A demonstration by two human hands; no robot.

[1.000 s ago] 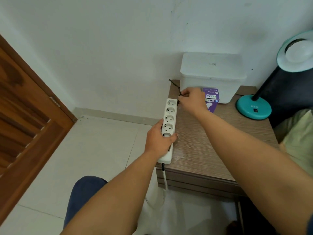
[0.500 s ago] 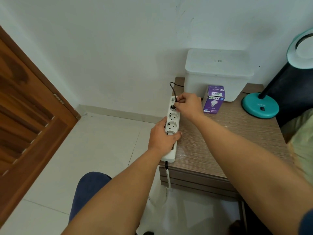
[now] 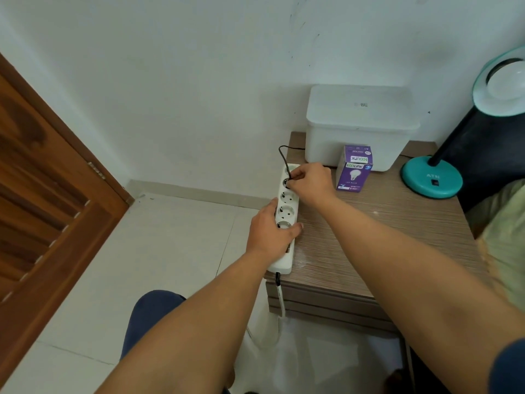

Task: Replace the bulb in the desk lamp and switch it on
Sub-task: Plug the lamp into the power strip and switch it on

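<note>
1. Desk lamp (image 3: 431, 177) stands at the right end of the tabletop (image 3: 383, 237), its teal base beside the white storage box (image 3: 358, 129); its shade (image 3: 502, 81) runs off the frame edge, a pale bulb showing inside.
2. Its black cord (image 3: 284, 160) loops down to the power strip (image 3: 285, 214), where the right hand (image 3: 311, 183) has its fingers pinched on the plug (image 3: 287, 183) at the second socket.
3. Left hand (image 3: 270, 231) is clamped over the strip, which overhangs the tabletop's edge.
4. Risk, as I judge it: a crooked push could miss the holes or tip the strip off.
5. Hidden: the plug's pins, and whether it is seated. The purple bulb box (image 3: 353, 169) stays closed; its contents are unknown.
</note>
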